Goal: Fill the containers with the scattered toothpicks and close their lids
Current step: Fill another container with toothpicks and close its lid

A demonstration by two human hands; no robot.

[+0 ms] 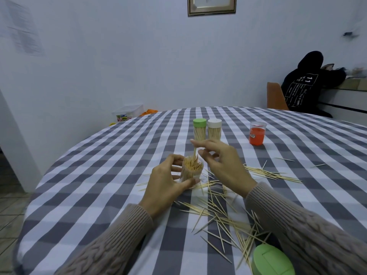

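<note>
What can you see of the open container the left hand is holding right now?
The open container is a small clear plastic cylinder, upright on the checked tablecloth, lidless and packed nearly full with upright wooden toothpicks. The left hand grips its side, thumb in front, fingers behind. The right hand pinches a few toothpicks whose lower ends stand in its mouth. Loose toothpicks lie around its base to the right.

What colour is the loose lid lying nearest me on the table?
Light green lid, seen in the head view.
</note>
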